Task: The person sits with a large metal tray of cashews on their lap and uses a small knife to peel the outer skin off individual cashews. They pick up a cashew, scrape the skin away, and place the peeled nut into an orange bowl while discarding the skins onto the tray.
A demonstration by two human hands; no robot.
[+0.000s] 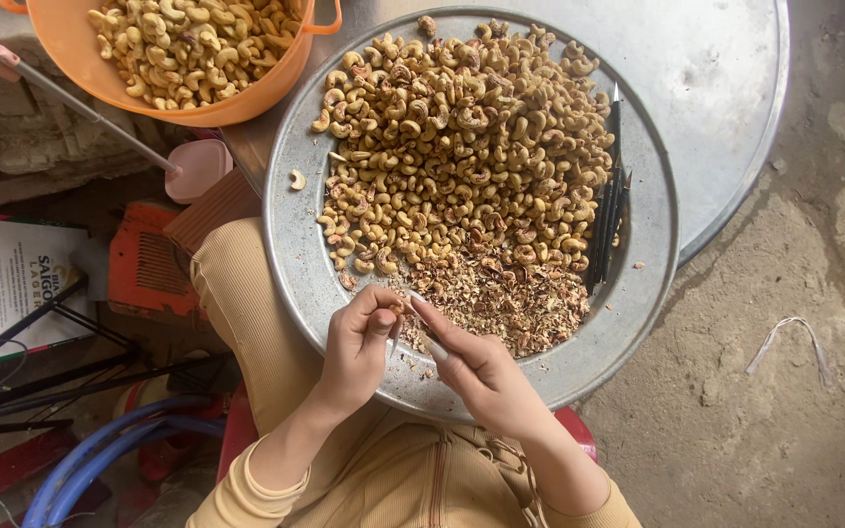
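An orange basin (80, 59) of cashews sits beside a pink scoop (198, 168) and orange crate (149, 264).

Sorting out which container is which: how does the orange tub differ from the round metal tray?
The orange tub is plastic, deep and handled; the round metal tray is grey, wide and shallow. The tub lies partly out of frame at the top left; the tray sits before the person, whose left hand and right hand work over its near edge. The tray also holds husk scraps and dark tools. Both hold cashews.

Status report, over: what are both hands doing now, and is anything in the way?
Left hand pinches one cashew. Right hand holds small blade against it. Both over metal tray. Nothing in the way.
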